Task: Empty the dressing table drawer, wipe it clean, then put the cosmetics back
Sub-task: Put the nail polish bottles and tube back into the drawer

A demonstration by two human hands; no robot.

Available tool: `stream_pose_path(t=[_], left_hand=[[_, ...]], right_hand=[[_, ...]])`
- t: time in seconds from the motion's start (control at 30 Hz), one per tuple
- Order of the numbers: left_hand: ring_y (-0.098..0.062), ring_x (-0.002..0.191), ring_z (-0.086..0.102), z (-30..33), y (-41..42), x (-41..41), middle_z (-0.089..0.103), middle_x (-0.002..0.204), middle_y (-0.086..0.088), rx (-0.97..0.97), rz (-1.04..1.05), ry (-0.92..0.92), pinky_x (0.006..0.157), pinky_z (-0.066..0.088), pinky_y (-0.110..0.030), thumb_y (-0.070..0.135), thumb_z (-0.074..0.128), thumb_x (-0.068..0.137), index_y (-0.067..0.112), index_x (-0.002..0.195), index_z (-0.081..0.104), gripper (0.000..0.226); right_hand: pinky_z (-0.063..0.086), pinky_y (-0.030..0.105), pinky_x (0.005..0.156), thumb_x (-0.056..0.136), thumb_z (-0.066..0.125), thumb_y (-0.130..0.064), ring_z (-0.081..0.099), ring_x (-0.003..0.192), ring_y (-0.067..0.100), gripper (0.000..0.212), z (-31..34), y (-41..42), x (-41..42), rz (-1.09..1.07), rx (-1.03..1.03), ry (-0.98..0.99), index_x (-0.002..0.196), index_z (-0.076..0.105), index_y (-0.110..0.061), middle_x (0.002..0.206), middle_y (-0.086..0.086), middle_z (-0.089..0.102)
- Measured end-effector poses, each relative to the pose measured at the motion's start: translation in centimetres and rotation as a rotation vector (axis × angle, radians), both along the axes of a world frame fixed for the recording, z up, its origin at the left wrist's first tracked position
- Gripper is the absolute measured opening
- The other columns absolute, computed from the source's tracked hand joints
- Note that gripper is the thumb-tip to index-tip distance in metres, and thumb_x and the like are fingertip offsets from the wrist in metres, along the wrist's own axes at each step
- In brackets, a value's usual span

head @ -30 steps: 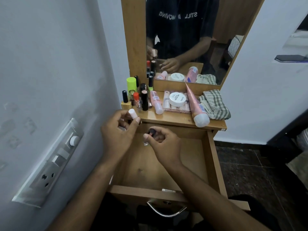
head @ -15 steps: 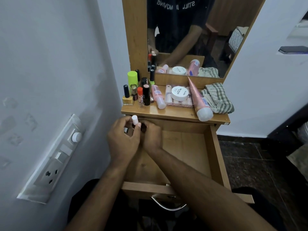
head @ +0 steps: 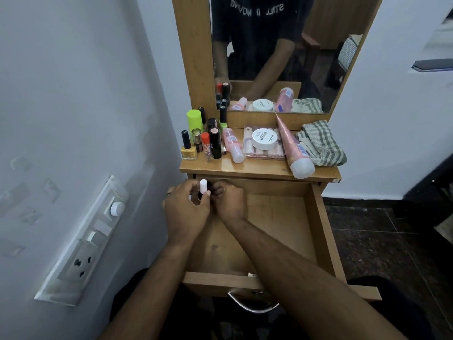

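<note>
The wooden drawer point(head: 321, 231) stands pulled out, its bottom bare where visible. At its back left corner my left hand point(head: 185, 212) holds a small bottle with a white cap point(head: 203, 186) between thumb and fingers. My right hand point(head: 229, 202) is beside it with fingers curled round a small dark item that is mostly hidden. On the tabletop point(head: 259, 168) stand several nail polish bottles and lipsticks point(head: 208, 141), a pink bottle point(head: 232, 144) lying down, a white jar point(head: 264, 138) on a clear pack, and a pink tube point(head: 291, 146).
A green checked cloth point(head: 321, 143) lies at the tabletop's right end. The mirror point(head: 274, 52) rises behind the cosmetics. A switch and socket panel point(head: 85, 244) is on the left wall, close to the drawer. Dark floor point(head: 382, 236) lies to the right.
Both hands moved from the drawer's middle to its back left corner, under the tabletop edge, and came close together. The view shifted slightly downward.
</note>
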State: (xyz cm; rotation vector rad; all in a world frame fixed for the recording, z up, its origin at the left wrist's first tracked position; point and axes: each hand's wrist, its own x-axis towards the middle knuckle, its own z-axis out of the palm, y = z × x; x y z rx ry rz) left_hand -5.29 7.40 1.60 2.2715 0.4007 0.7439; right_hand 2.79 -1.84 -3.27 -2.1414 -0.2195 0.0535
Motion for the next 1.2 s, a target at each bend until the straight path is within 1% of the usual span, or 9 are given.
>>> stream_pose_path(t=[0.13, 0.3, 0.4, 0.5, 0.63, 0.83, 0.97, 1.13, 1.2], left_hand=[[-0.01, 0.09, 0.059, -0.2, -0.1, 0.1, 0.055, 0.08, 0.027, -0.012, 0.014, 0.031, 0.085, 0.052, -0.05, 0.022, 0.077, 0.078, 0.031, 0.097, 0.064, 0.025], [-0.005, 0.088, 0.054, -0.4, -0.1, 0.5, 0.058, 0.086, 0.021, -0.009, 0.022, 0.057, 0.087, 0.05, -0.049, 0.02, 0.08, 0.078, 0.026, 0.098, 0.066, 0.024], [-0.012, 0.093, 0.057, -0.8, 0.5, 1.1, 0.063, 0.089, 0.017, 0.015, 0.019, 0.107, 0.086, 0.05, -0.049, 0.023, 0.082, 0.077, 0.024, 0.093, 0.07, 0.02], [-0.023, 0.102, 0.058, -1.1, 0.7, 1.8, 0.068, 0.095, 0.008, 0.052, 0.061, 0.135, 0.088, 0.045, -0.043, 0.027, 0.082, 0.076, 0.026, 0.088, 0.072, 0.016], [-0.027, 0.108, 0.054, -1.1, 0.6, 2.5, 0.063, 0.106, -0.002, 0.123, 0.108, 0.191, 0.087, 0.037, -0.041, 0.033, 0.081, 0.078, 0.022, 0.093, 0.075, 0.019], [-0.025, 0.111, 0.053, -1.4, 0.6, 2.9, 0.06, 0.11, -0.001, 0.157, 0.094, 0.234, 0.088, 0.037, -0.04, 0.028, 0.082, 0.076, 0.022, 0.092, 0.073, 0.019], [-0.022, 0.11, 0.053, -1.2, 0.4, 2.9, 0.059, 0.111, 0.001, 0.162, 0.078, 0.253, 0.087, 0.031, -0.033, 0.025, 0.082, 0.077, 0.023, 0.092, 0.071, 0.019], [-0.021, 0.101, 0.055, -1.4, 0.5, 2.9, 0.055, 0.107, 0.005, 0.208, 0.073, 0.242, 0.084, 0.042, -0.039, 0.028, 0.079, 0.075, 0.027, 0.092, 0.067, 0.021], [-0.021, 0.101, 0.054, -1.6, 0.6, 2.8, 0.055, 0.106, 0.006, 0.216, 0.066, 0.237, 0.082, 0.043, -0.039, 0.03, 0.078, 0.076, 0.028, 0.095, 0.064, 0.023]], right_hand=[[0.058, 0.03, 0.08, 0.084, 0.078, -0.016, 0.071, 0.079, 0.009, 0.012, 0.1, -0.2, 0.2, 0.017, 0.002, 0.035, 0.096, 0.076, -0.019, 0.087, -0.005, 0.078], [0.058, 0.029, 0.084, 0.082, 0.076, -0.013, 0.072, 0.082, 0.01, 0.019, 0.3, -0.6, 0.4, 0.021, -0.026, 0.066, 0.1, 0.078, -0.02, 0.087, -0.005, 0.078], [0.058, 0.028, 0.081, 0.08, 0.072, -0.011, 0.071, 0.081, 0.008, 0.023, 0.4, -1.2, 0.4, 0.027, -0.069, 0.067, 0.098, 0.078, -0.024, 0.081, -0.008, 0.077], [0.056, 0.025, 0.079, 0.082, 0.072, -0.016, 0.07, 0.084, 0.006, 0.022, 0.6, -2.0, 0.4, 0.05, -0.112, 0.064, 0.101, 0.077, -0.026, 0.086, -0.011, 0.077], [0.051, 0.02, 0.077, 0.083, 0.075, -0.019, 0.069, 0.087, 0.005, 0.024, 0.8, -2.4, 0.4, 0.036, -0.105, 0.072, 0.105, 0.075, -0.028, 0.09, -0.012, 0.077], [0.054, 0.02, 0.076, 0.081, 0.078, -0.018, 0.069, 0.08, 0.002, 0.02, 0.9, -2.4, 0.4, 0.018, -0.059, 0.09, 0.098, 0.076, -0.027, 0.083, -0.013, 0.076], [0.05, 0.015, 0.066, 0.079, 0.073, -0.015, 0.067, 0.072, -0.003, 0.018, 0.4, -2.4, 0.7, -0.007, -0.063, 0.075, 0.089, 0.075, -0.029, 0.075, -0.017, 0.074], [0.052, 0.019, 0.068, 0.072, 0.07, -0.021, 0.067, 0.073, -0.005, 0.017, -0.1, -2.2, 0.8, 0.014, -0.083, 0.055, 0.083, 0.075, -0.033, 0.07, -0.021, 0.072], [0.051, 0.018, 0.067, 0.069, 0.071, -0.024, 0.067, 0.071, -0.004, 0.014, -0.1, -2.1, 0.8, 0.019, -0.088, 0.048, 0.078, 0.071, -0.035, 0.067, -0.02, 0.071]])
